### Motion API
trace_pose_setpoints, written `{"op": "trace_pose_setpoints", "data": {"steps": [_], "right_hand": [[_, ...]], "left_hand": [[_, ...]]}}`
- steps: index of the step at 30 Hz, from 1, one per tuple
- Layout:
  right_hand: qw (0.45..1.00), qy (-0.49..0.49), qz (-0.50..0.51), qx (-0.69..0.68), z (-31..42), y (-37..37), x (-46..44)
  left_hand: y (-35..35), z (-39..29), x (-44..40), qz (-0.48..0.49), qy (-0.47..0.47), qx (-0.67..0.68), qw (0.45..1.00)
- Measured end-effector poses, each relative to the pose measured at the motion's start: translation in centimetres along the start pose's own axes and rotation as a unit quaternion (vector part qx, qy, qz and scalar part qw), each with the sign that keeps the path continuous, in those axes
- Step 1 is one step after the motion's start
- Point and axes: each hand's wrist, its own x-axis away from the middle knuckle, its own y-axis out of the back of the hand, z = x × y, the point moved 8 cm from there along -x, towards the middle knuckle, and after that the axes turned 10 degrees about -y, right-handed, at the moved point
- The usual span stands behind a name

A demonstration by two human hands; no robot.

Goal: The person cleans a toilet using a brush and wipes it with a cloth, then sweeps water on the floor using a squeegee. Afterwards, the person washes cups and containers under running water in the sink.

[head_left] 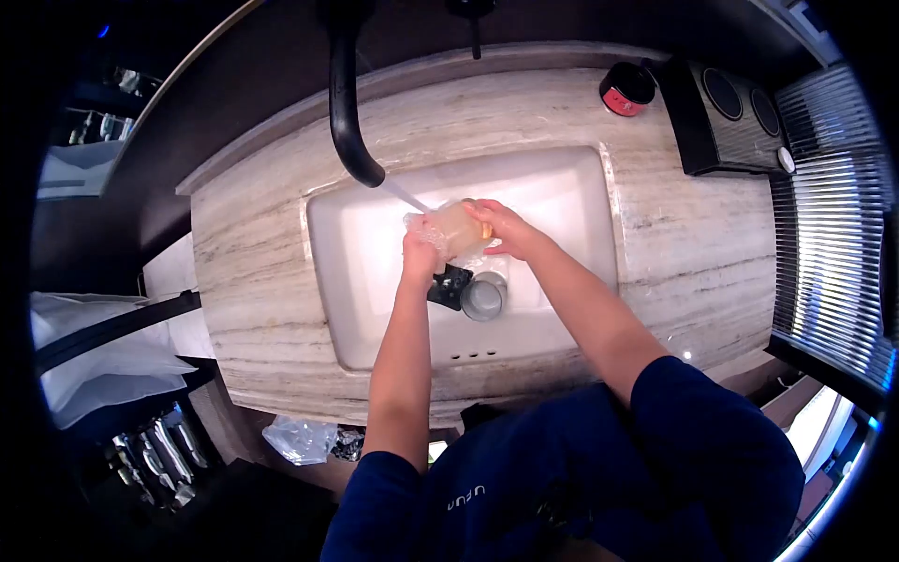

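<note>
Water runs from the black faucet (pixel 348 122) onto a translucent, pale yellowish container (pixel 457 230) held over the white sink (pixel 365 323). My left hand (pixel 423 251) grips the container's left side, with water splashing around the fingers. On its right end my right hand (pixel 504 228) is closed, and a small yellowish patch shows by its fingers; I cannot tell what that is. Below the hands, a clear glass (pixel 483 297) stands in the sink, beside a black object (pixel 449 287) whose kind is unclear.
The sink is set in a marble-patterned counter (pixel 253 281). At the back right stand a black and red tin (pixel 626 91) and a dark appliance with round panels (pixel 719 112). A clear plastic bag (pixel 300 438) lies below the counter's front left edge.
</note>
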Motion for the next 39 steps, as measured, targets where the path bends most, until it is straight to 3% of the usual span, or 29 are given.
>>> {"op": "trace_pose_setpoints", "data": {"steps": [2, 4, 6, 7, 8, 9, 10, 12, 13, 15, 16, 19, 21, 24, 26, 28, 30, 31, 32, 35, 36, 38, 39], "right_hand": [[0.979, 0.010, 0.177, -0.100, 1.0, -2.3, 2.6], [0.979, 0.031, 0.175, -0.102, 1.9, -1.8, 4.7], [0.983, 0.172, 0.059, 0.015, 4.1, -0.1, 6.9], [0.983, 0.172, 0.059, 0.021, 4.0, 0.5, 6.8], [0.903, 0.378, -0.141, 0.150, 6.1, 3.1, 9.0], [0.726, 0.547, -0.325, 0.261, 7.0, 3.8, 12.7], [0.725, 0.550, -0.320, 0.264, 6.9, 4.7, 12.7], [0.819, 0.504, -0.255, 0.103, 6.3, 7.8, 11.6], [0.817, 0.506, -0.254, 0.108, 6.7, 7.6, 12.9], [0.934, 0.316, -0.137, -0.093, 5.5, 7.8, 13.3], [0.934, 0.318, -0.139, -0.089, 5.4, 8.1, 13.3], [0.957, 0.228, -0.043, -0.176, 3.1, 7.6, 10.4], [0.961, 0.193, -0.041, -0.192, 2.7, 6.5, 8.9], [0.968, 0.139, -0.014, -0.207, 1.0, 4.5, 5.0], [0.973, 0.082, 0.001, -0.217, 0.1, 2.4, 2.9], [0.962, 0.037, 0.053, -0.265, -0.7, -0.3, 0.9], [0.946, -0.005, 0.106, -0.307, -0.9, -2.0, -0.3], [0.943, -0.024, 0.144, -0.298, -0.8, -3.0, -0.6], [0.939, -0.043, 0.181, -0.289, -0.8, -3.9, -0.8], [0.947, -0.033, 0.207, -0.242, 0.4, -4.4, -0.4], [0.952, -0.028, 0.208, -0.223, 0.8, -4.5, -0.1], [0.951, -0.035, 0.237, -0.196, 1.3, -4.9, 0.1], [0.948, -0.044, 0.264, -0.173, 1.3, -5.4, 0.2]], "left_hand": [[-1.4, -0.6, 0.2, 0.037, -0.028, 0.030, 0.998], [-2.8, -1.3, 0.5, 0.072, -0.051, 0.063, 0.994], [-4.3, -2.7, 1.1, 0.131, -0.111, -0.039, 0.984], [-4.0, -0.5, 0.8, 0.143, -0.047, -0.158, 0.976], [-3.9, 1.2, 0.9, 0.138, -0.046, -0.155, 0.977], [-5.7, 3.1, 1.4, 0.227, -0.087, -0.325, 0.914], [-7.6, 4.7, 2.2, 0.305, -0.123, -0.481, 0.813], [-10.7, 4.1, 4.6, 0.336, 0.014, -0.567, 0.752], [-11.9, 4.2, 4.8, 0.334, 0.013, -0.565, 0.755], [-13.3, 4.3, 5.0, 0.337, 0.015, -0.583, 0.739], [-13.1, 4.7, 4.4, 0.336, 0.012, -0.580, 0.742], [-7.8, 6.3, 0.0, 0.114, 0.071, -0.333, 0.933], [-3.8, 5.5, -2.1, 0.034, 0.044, -0.280, 0.959], [-0.4, 2.4, -1.6, 0.000, 0.005, -0.228, 0.974], [1.5, -1.6, -0.9, -0.086, -0.129, -0.139, 0.978], [1.2, -4.8, 0.8, -0.064, -0.150, -0.214, 0.963], [0.1, -7.9, 2.1, -0.023, -0.247, -0.424, 0.871], [0.0, -9.0, 2.5, 0.004, -0.308, -0.458, 0.834], [0.8, -9.9, 2.6, 0.003, -0.310, -0.459, 0.833], [-1.0, -9.9, 4.4, 0.232, -0.362, -0.566, 0.704], [-0.8, -10.2, 4.7, 0.230, -0.362, -0.566, 0.704], [-1.8, -10.0, 5.8, 0.327, -0.352, -0.561, 0.674], [-2.0, -9.7, 5.2, 0.378, -0.359, -0.610, 0.597]]}}
